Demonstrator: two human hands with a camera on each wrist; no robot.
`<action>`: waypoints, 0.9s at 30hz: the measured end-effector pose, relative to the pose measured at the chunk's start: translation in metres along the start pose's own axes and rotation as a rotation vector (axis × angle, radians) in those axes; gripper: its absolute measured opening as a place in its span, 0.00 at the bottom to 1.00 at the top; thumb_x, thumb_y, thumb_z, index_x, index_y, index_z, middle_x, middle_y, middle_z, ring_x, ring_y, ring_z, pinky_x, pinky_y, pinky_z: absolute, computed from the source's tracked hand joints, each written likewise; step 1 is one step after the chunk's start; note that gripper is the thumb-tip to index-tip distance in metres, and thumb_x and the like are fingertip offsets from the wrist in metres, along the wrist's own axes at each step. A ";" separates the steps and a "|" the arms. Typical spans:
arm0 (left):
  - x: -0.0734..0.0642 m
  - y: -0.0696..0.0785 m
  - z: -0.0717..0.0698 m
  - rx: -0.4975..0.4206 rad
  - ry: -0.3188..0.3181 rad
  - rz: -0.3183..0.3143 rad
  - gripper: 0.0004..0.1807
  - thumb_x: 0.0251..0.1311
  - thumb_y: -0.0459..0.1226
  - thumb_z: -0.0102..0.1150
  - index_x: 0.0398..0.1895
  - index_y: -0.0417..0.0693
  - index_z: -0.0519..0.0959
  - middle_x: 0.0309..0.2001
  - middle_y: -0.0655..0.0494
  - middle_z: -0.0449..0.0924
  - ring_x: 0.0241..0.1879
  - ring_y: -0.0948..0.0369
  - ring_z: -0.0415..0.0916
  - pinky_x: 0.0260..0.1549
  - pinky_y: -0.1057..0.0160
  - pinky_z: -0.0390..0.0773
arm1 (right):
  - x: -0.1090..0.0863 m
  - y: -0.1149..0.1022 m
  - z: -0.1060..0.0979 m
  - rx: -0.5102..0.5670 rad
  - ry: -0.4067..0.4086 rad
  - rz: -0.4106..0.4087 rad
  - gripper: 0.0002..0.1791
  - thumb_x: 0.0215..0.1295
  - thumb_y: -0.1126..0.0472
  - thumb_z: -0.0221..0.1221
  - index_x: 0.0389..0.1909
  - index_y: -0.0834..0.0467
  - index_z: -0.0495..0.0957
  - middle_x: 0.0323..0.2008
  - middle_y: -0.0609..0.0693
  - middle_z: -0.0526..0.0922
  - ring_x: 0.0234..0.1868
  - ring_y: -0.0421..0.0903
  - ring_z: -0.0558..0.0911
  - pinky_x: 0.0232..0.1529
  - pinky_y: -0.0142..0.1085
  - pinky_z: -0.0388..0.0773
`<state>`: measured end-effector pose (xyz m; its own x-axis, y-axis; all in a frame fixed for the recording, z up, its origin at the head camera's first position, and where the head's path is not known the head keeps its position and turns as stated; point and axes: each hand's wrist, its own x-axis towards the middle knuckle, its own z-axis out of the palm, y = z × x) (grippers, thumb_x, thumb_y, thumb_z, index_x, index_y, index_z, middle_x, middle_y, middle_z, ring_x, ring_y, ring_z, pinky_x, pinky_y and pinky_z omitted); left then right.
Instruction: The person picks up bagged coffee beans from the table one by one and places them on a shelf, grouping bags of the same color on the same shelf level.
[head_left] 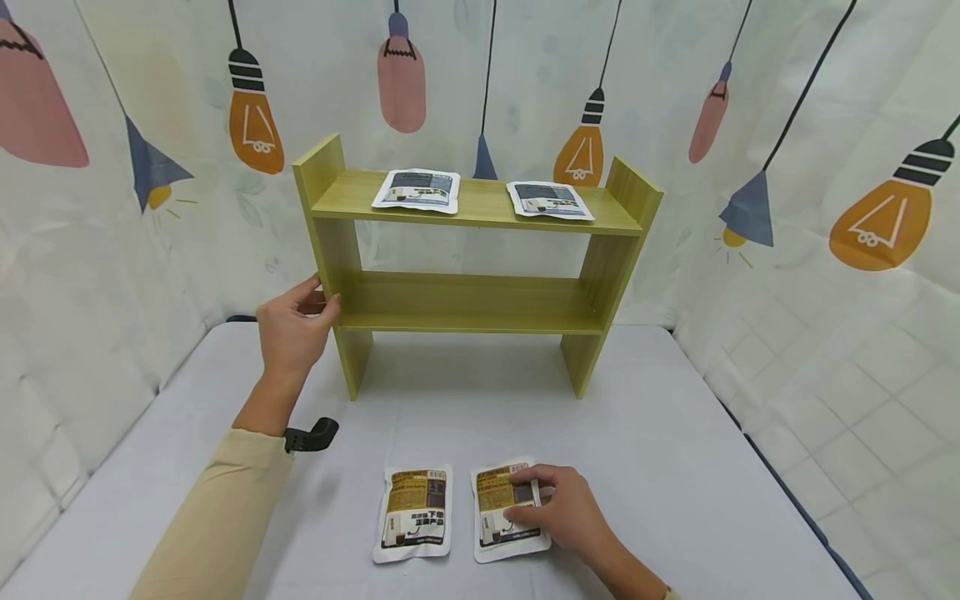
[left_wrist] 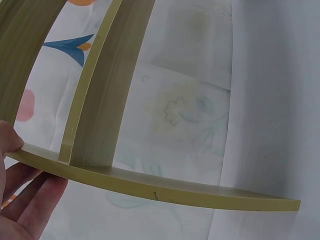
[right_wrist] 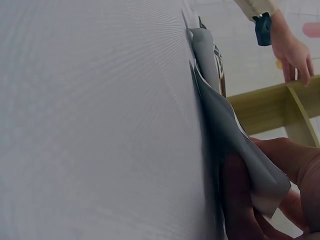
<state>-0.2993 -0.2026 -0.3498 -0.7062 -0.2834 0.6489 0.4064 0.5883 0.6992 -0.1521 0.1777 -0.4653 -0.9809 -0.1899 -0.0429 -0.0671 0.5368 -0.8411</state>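
My left hand (head_left: 294, 327) grips the left side panel of a yellow-green wooden shelf (head_left: 472, 322), thumb on one face and fingers on the other, as the left wrist view shows. Down at the front of the table, my right hand (head_left: 558, 510) pinches the right edge of a white, brown and gold pouch (head_left: 495, 521). In the right wrist view that pouch (right_wrist: 240, 145) has its edge lifted, with a finger beneath it. A similar pouch (head_left: 414, 512) lies flat just to its left. Two more pouches, one on the left (head_left: 418, 191) and one on the right (head_left: 550, 201), lie on the shelf's top board.
The shelf stands on a white-covered table (head_left: 637, 467), near its back edge. Behind and beside it hang pale curtains (head_left: 810, 350) printed with lamps and bulbs. A black strap device (head_left: 311, 435) sits on my left wrist.
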 end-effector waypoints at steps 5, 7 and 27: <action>0.001 0.000 0.001 0.001 -0.002 -0.002 0.22 0.65 0.38 0.64 0.63 0.53 0.82 0.46 0.43 0.90 0.31 0.88 0.72 0.34 0.88 0.72 | 0.001 0.003 0.000 0.005 0.018 0.007 0.22 0.44 0.54 0.81 0.43 0.43 0.89 0.53 0.46 0.88 0.60 0.50 0.80 0.61 0.52 0.76; 0.001 -0.001 0.002 0.003 -0.001 0.002 0.22 0.65 0.38 0.64 0.63 0.53 0.82 0.46 0.43 0.90 0.31 0.89 0.71 0.34 0.88 0.73 | 0.002 0.003 0.000 0.008 0.019 0.011 0.22 0.44 0.53 0.81 0.44 0.42 0.89 0.53 0.45 0.88 0.61 0.50 0.80 0.64 0.57 0.73; -0.001 0.001 0.000 0.017 -0.001 -0.008 0.23 0.66 0.39 0.64 0.64 0.53 0.81 0.45 0.43 0.90 0.33 0.78 0.79 0.33 0.88 0.72 | 0.008 0.006 -0.004 0.147 0.027 0.049 0.25 0.45 0.59 0.80 0.49 0.49 0.89 0.55 0.49 0.87 0.64 0.50 0.76 0.68 0.48 0.67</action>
<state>-0.2985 -0.2018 -0.3500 -0.7100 -0.2868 0.6431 0.3912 0.5987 0.6989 -0.1614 0.1825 -0.4684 -0.9870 -0.1431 -0.0730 0.0066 0.4183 -0.9083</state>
